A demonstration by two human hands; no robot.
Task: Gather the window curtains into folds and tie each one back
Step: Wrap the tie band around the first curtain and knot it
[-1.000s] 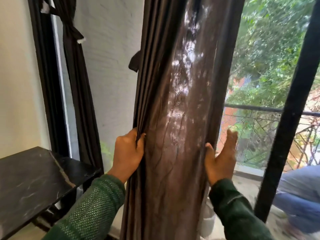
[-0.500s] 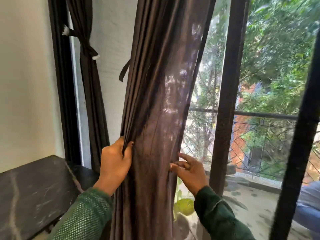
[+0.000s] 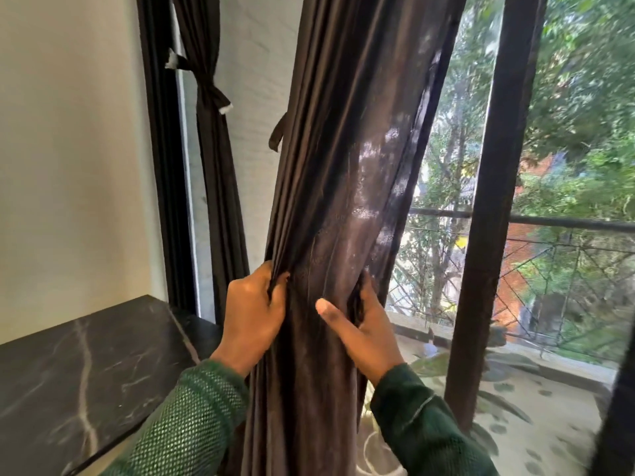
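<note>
Two hands bunching the near curtain (image 3: pixel 347 201) into folds, its loose tie strap (image 3: pixel 276 134) hanging unused at its left edge.
Judging from here, pleats should be kept even and tight before reaching for the strap. The left hand (image 3: pixel 256 312) grips the gathered folds, fingers curled round them; the right hand (image 3: pixel 360 324) pinches the right edge, thumb pressed on the front.

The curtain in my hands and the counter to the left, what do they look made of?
Curtain: thin brown woven fabric with a slight sheen, probably a satiny synthetic; daylight glows through it. Counter: polished black stone with white veins, seemingly marble, possibly a laminate.
</note>
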